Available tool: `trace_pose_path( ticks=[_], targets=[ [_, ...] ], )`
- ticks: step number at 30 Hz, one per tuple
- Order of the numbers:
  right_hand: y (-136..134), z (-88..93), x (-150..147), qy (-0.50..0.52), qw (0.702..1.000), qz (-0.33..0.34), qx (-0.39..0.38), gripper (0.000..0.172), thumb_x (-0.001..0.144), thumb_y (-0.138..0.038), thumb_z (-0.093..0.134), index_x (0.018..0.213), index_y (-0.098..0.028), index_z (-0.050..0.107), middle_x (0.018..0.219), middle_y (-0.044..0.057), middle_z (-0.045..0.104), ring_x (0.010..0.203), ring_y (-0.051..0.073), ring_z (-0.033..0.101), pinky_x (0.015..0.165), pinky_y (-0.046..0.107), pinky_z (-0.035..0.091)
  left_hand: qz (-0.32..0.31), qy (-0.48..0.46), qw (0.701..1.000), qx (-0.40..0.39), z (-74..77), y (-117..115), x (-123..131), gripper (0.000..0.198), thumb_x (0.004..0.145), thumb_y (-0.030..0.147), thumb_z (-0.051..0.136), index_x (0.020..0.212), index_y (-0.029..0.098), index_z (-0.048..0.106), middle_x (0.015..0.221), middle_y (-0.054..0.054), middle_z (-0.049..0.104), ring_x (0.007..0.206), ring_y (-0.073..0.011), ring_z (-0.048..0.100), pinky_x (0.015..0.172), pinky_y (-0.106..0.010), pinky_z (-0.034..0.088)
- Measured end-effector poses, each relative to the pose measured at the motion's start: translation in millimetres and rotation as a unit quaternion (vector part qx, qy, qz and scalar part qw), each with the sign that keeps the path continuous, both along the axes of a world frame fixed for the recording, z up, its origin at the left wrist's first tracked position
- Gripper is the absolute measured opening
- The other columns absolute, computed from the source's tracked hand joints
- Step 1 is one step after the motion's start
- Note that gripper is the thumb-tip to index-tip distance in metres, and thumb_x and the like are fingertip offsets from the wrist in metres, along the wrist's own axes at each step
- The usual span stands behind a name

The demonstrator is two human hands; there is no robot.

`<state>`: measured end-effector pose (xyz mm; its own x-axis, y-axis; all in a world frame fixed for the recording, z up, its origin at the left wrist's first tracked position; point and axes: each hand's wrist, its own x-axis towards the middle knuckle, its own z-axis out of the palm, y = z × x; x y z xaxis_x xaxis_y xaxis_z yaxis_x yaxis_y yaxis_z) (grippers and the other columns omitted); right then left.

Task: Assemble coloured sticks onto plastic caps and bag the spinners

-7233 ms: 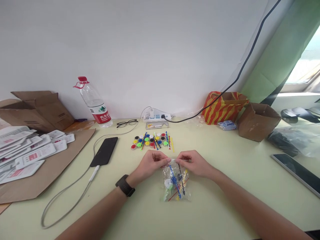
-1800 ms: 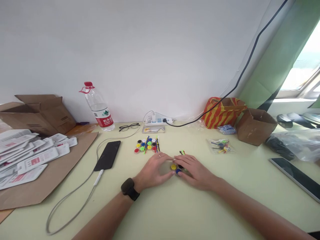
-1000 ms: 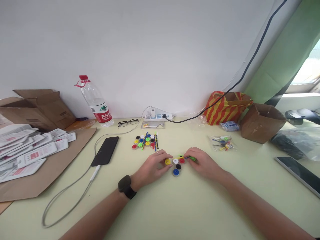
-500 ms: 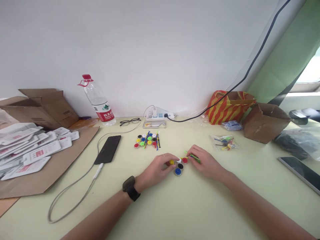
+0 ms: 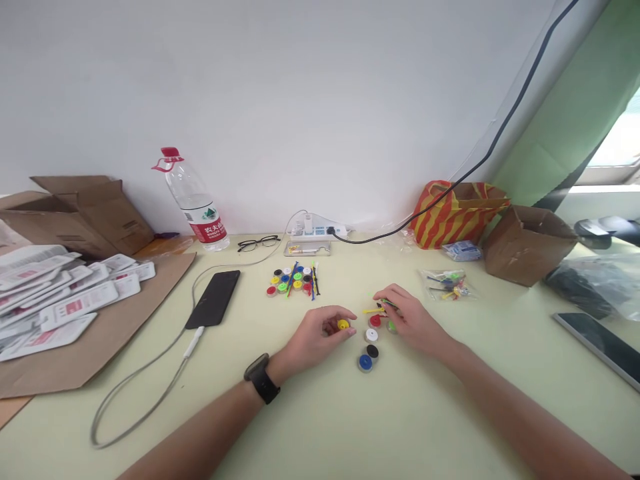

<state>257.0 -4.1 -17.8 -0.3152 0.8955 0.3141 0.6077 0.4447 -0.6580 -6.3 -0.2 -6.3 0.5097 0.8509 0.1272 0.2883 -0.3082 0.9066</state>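
Note:
My left hand (image 5: 320,333), with a black watch on its wrist, pinches a small yellow round cap (image 5: 343,325) on the pale green table (image 5: 320,420). My right hand (image 5: 407,320) is curled over thin coloured sticks (image 5: 374,310) and a green cap (image 5: 391,327). Between the hands lie a red cap (image 5: 375,321), a white cap (image 5: 371,335), a black cap (image 5: 373,351) and a blue cap (image 5: 365,363). Farther back lies a cluster of more caps and sticks (image 5: 293,281).
A filled clear bag (image 5: 445,283) lies at the right. A black phone (image 5: 213,299) on a cable, glasses (image 5: 257,243), a power strip (image 5: 315,233) and a water bottle (image 5: 193,203) stand behind. Cardboard with white packets (image 5: 65,300) is left; a striped bag (image 5: 457,213), a box (image 5: 527,243) and a tablet (image 5: 600,347) are right.
The bag I held shut earlier now lies at the right. A new small group of caps and sticks has been pulled near me; the hands have just spread these caps apart.

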Motion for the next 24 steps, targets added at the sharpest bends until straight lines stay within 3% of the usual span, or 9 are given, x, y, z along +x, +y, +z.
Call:
trace_pose_path(
  ticks=[5, 8, 11, 16, 24],
  targets=[
    [-1, 3.3, 1, -0.021, 0.997, -0.050, 0.055, 0.025, 0.100, -0.025, 0.048, 0.122, -0.028, 0.061, 0.122, 0.009, 0.056, 0.098, 0.024, 0.062, 0.081, 0.040, 0.055, -0.005, -0.049, 0.995, -0.092, 0.7, 9, -4, 0.043, 0.086, 0.046, 0.077, 0.117, 0.016, 0.072, 0.095, -0.005, 0.070, 0.079, -0.0153, 0.063, 0.076, -0.029, 0.053],
    [-1, 2.9, 1, -0.061, 0.992, -0.063, 0.086, 0.018, 0.095, -0.022, 0.055, 0.109, -0.027, 0.065, 0.122, 0.009, 0.057, 0.111, 0.028, 0.058, 0.089, 0.045, 0.053, -0.011, -0.069, 0.989, -0.130, 2.6, 11, -6, 0.051, 0.085, 0.045, 0.078, 0.126, 0.017, 0.069, 0.089, -0.004, 0.067, 0.084, -0.0169, 0.065, 0.083, -0.032, 0.054],
    [-1, 2.0, 2, -0.104, 0.991, -0.045, 0.076, 0.009, 0.090, -0.019, 0.060, 0.095, -0.025, 0.065, 0.110, 0.008, 0.062, 0.103, 0.027, 0.058, 0.087, 0.046, 0.051, -0.016, -0.103, 0.984, -0.143, 1.8, 12, -7, 0.052, 0.085, 0.046, 0.078, 0.129, 0.018, 0.066, 0.087, -0.002, 0.064, 0.081, -0.0155, 0.064, 0.081, -0.032, 0.054],
    [0, 1.2, 1, -0.101, 0.993, -0.053, 0.038, 0.008, 0.090, -0.017, 0.057, 0.084, -0.023, 0.059, 0.095, 0.005, 0.064, 0.091, 0.025, 0.059, 0.081, 0.042, 0.050, -0.021, -0.102, 0.985, -0.135, -0.8, 13, -7, 0.041, 0.083, 0.045, 0.080, 0.113, 0.017, 0.071, 0.091, -0.003, 0.067, 0.082, -0.0147, 0.063, 0.080, -0.030, 0.053],
    [-4, 6.8, -1, -0.054, 0.995, -0.074, 0.036, 0.010, 0.102, -0.026, 0.044, 0.095, -0.025, 0.053, 0.091, 0.006, 0.066, 0.086, 0.025, 0.061, 0.074, 0.039, 0.049, -0.031, -0.078, 0.986, -0.142, 3.9, 12, -7, 0.043, 0.083, 0.046, 0.080, 0.114, 0.017, 0.073, 0.094, -0.006, 0.071, 0.088, -0.0180, 0.065, 0.085, -0.033, 0.053]
  ],
)
